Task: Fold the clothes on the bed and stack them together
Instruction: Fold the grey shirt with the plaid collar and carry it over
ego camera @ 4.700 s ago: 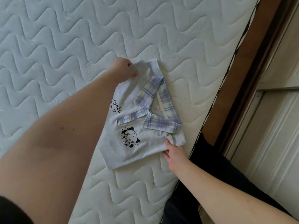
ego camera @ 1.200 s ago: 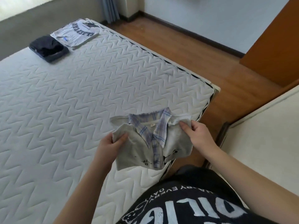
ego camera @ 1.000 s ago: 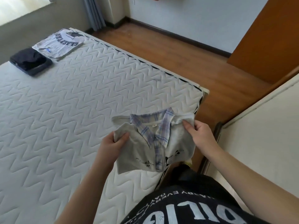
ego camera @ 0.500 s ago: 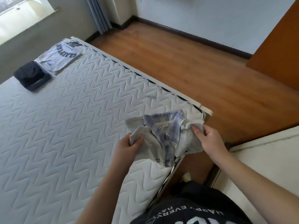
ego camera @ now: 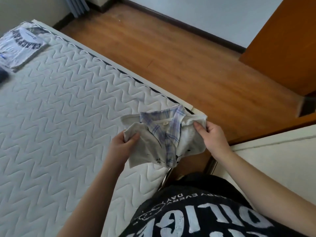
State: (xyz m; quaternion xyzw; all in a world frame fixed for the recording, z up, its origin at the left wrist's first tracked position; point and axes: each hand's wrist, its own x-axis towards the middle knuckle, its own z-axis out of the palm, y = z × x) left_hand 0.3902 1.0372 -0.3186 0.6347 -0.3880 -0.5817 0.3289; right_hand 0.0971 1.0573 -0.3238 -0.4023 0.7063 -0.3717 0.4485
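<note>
A folded grey shirt with a plaid collar (ego camera: 150, 144) hangs in the air over the near corner of the white quilted mattress (ego camera: 59, 117). My left hand (ego camera: 122, 145) grips its left edge and my right hand (ego camera: 211, 136) grips its right edge. The collar points away from me and the lower part sags. At the far left corner of the mattress lies a folded white T-shirt with dark lettering (ego camera: 22, 47). A folded dark garment (ego camera: 2, 76) beside it is mostly cut off by the left frame edge.
A wooden floor (ego camera: 171, 57) runs along the far side of the mattress. An orange-brown door (ego camera: 287, 40) stands at the upper right, and a pale cabinet surface (ego camera: 273, 159) is at my right. My black printed T-shirt fills the bottom.
The shirt lay flat on the mattress earlier; now both hands hold it lifted off the bed. My view has swung right, so the far folded clothes have slid toward the left edge.
</note>
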